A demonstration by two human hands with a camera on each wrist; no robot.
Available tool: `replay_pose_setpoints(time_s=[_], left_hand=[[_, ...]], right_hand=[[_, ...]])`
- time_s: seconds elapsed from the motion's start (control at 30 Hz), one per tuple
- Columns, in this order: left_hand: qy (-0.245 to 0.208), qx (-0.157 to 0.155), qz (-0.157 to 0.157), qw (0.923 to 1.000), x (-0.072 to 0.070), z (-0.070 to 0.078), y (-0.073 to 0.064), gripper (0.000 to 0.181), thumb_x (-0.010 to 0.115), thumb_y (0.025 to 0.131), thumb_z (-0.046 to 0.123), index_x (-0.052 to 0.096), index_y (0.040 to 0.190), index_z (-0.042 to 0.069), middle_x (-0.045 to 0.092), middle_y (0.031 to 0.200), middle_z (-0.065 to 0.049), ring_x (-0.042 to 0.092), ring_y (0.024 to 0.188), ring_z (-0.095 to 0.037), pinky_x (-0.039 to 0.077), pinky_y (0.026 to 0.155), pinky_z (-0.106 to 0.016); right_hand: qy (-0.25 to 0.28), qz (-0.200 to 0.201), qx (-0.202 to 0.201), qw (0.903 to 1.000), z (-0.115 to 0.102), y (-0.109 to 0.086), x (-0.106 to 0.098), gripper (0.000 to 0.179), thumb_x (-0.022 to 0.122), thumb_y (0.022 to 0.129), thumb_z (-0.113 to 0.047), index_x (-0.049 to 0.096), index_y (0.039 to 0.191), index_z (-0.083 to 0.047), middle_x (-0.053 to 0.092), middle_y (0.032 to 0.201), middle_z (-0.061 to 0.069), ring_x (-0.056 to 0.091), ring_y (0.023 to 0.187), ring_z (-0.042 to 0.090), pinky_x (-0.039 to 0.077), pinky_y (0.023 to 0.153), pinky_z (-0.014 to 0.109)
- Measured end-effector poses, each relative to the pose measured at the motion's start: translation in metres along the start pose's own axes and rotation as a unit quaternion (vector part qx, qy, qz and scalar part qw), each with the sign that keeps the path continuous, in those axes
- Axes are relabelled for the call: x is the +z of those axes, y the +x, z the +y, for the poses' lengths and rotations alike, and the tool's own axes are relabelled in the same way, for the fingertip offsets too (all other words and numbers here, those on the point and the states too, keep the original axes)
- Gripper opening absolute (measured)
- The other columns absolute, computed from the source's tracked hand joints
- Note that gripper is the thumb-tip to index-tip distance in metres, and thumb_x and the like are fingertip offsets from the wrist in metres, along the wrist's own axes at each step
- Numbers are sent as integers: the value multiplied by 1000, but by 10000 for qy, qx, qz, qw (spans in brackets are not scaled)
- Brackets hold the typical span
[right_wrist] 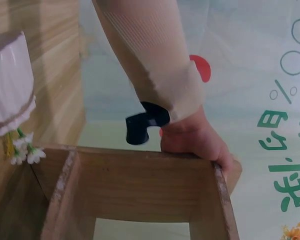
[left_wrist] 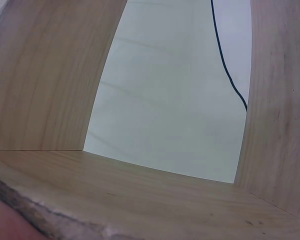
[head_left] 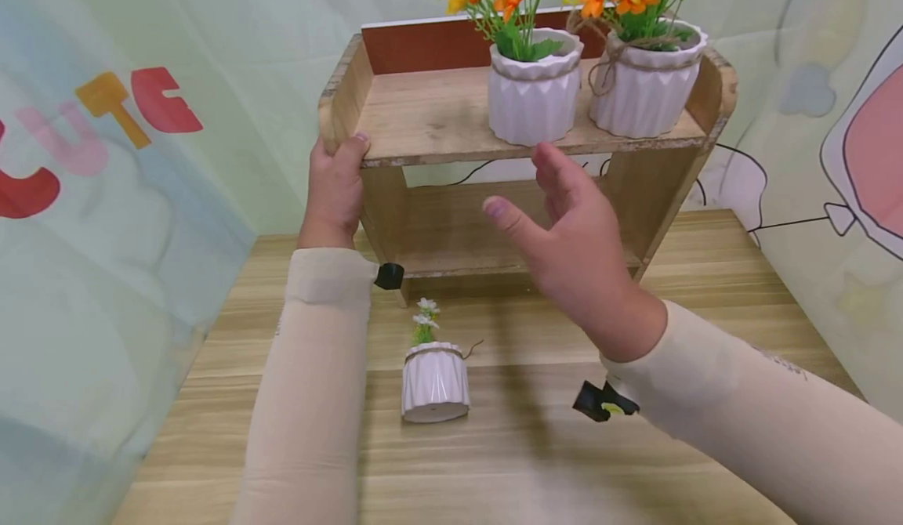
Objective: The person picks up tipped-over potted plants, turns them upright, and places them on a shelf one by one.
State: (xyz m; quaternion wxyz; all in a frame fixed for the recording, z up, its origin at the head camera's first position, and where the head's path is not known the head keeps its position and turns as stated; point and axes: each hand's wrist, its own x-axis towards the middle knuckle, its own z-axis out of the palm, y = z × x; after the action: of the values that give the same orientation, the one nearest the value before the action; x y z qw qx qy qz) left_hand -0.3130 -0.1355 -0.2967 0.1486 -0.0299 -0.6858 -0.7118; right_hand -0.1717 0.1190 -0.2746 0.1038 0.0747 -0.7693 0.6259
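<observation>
A small two-tier wooden shelf (head_left: 430,114) stands on the table. My left hand (head_left: 333,192) grips its upper left corner, thumb over the top board's front edge; the right wrist view also catches this left hand (right_wrist: 197,140) at the shelf's side. Two white fluted flowerpots with orange and yellow flowers sit on the top board: one near the middle (head_left: 534,94), another at the right end (head_left: 645,90). My right hand (head_left: 582,251) is held in front of the shelf, holding nothing, thumb and fingers spread, fingertips just below the middle pot.
On the wood-grain table (head_left: 296,400), in front of the shelf, a third white flowerpot (head_left: 435,380) with small white flowers has its base tipped toward me. The shelf's lower board (head_left: 466,262) bears nothing visible. Printed cloth (head_left: 212,39) hangs behind and at both sides.
</observation>
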Motion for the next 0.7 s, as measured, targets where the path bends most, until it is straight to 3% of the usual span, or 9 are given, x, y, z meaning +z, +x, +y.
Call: replay_pose_setpoints(time_s=[0.27, 0.7], left_hand=[[8, -37, -27, 10000, 0, 0, 0, 55, 55, 101, 30, 48, 153, 12, 56, 142, -11, 54, 127, -21, 41, 114, -31], [32, 4, -27, 10000, -1, 1, -1, 54, 54, 102, 29, 48, 153, 12, 56, 142, -12, 54, 126, -21, 42, 113, -31]], right_hand=[[-117, -264, 88, 9995, 16, -11, 7, 89, 80, 95, -33, 31, 165, -8, 35, 169, -1, 31, 155, 7, 26, 127, 31], [-247, -661, 486, 9963, 37, -22, 20, 87, 79, 97, -35, 31, 165, -9, 35, 170, 2, 30, 156, 14, 29, 127, 38]])
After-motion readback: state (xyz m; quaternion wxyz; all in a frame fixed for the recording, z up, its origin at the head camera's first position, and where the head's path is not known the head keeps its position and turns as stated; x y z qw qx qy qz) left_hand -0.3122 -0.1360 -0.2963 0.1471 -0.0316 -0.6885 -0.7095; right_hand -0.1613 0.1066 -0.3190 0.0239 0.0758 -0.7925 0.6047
